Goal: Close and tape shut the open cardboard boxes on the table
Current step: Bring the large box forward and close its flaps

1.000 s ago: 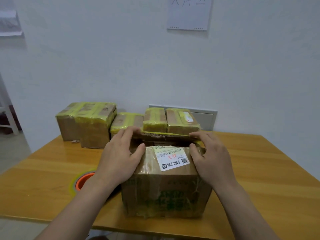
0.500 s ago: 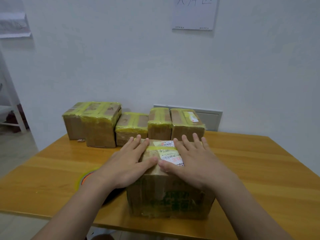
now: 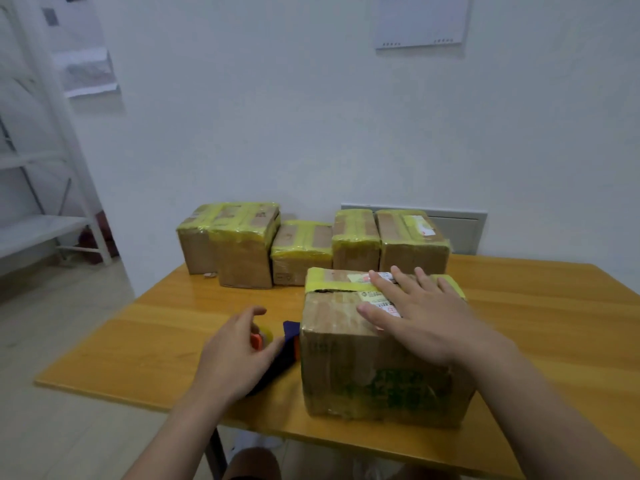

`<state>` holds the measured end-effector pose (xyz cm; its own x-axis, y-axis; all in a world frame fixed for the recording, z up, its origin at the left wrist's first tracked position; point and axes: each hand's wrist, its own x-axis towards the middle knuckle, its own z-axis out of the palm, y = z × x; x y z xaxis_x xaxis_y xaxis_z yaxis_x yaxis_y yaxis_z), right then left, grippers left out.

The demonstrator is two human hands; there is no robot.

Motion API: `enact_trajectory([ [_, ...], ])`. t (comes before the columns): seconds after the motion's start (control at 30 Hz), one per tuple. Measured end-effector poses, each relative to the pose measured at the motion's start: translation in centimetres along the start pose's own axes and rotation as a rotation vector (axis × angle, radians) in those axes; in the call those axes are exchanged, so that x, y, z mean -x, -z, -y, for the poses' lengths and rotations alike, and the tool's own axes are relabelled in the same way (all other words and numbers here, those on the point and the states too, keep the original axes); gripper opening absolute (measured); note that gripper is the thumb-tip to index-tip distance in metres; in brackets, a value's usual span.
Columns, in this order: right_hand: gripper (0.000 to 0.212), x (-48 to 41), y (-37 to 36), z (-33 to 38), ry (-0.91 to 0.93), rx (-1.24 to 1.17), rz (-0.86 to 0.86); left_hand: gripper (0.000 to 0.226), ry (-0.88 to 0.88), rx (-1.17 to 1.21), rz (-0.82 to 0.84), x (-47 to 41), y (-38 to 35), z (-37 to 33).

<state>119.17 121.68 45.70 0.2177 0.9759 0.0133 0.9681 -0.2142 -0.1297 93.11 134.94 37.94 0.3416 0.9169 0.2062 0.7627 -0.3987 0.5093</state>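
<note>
Your right hand (image 3: pixel 426 323) lies flat, fingers spread, on top of the box (image 3: pixel 346 358). Your left hand (image 3: pixel 235 355) covers the tape dispenser (image 3: pixel 290 342) just beside the box; grip indeterminate.

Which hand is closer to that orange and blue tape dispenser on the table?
The left. The left hand is right over the tape dispenser, partly hiding it; the right hand lies flat on top of the cardboard box beside it.

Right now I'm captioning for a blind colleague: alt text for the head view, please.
A person's right hand presses flat on a closed cardboard box on a wooden table, while the left hand curls over a tape dispenser beside it. Taped boxes stand behind.
</note>
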Motion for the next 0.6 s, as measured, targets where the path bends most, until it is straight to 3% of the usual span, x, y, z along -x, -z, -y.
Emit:
enact_trajectory([
  [0.1, 0.102, 0.2, 0.0, 0.0, 0.005, 0.006, -0.003, 0.07, -0.095, -0.294, 0.108, 1.0, -1.0, 0.9],
  [0.2, 0.105, 0.5, 0.1, 0.1, -0.013, 0.01, -0.002, 0.063, -0.124, -0.315, 0.049, 0.7, -1.4, 1.4],
  [0.33, 0.109, 0.6, 0.4, 0.2, -0.003, -0.032, -0.034, 0.05, -0.059, -0.033, -0.117, -0.9, 0.5, 1.0],
  [0.43, 0.08, 0.9, 0.6, 0.1, -0.025, -0.131, -0.111, 0.042, -0.065, 0.208, -0.266, -2.1, 4.7, -1.1],
  [0.5, 0.061, 1.0, 0.6, -0.2, -0.031, -0.224, -0.189, 0.025, -0.117, 0.371, -0.329, -2.5, 8.2, -3.6],
  [0.6, 0.036, 1.3, 1.2, -0.6, -0.032, -0.575, -0.279, 0.011, -0.25, 0.568, -0.278, -2.4, 12.2, -8.4],
])
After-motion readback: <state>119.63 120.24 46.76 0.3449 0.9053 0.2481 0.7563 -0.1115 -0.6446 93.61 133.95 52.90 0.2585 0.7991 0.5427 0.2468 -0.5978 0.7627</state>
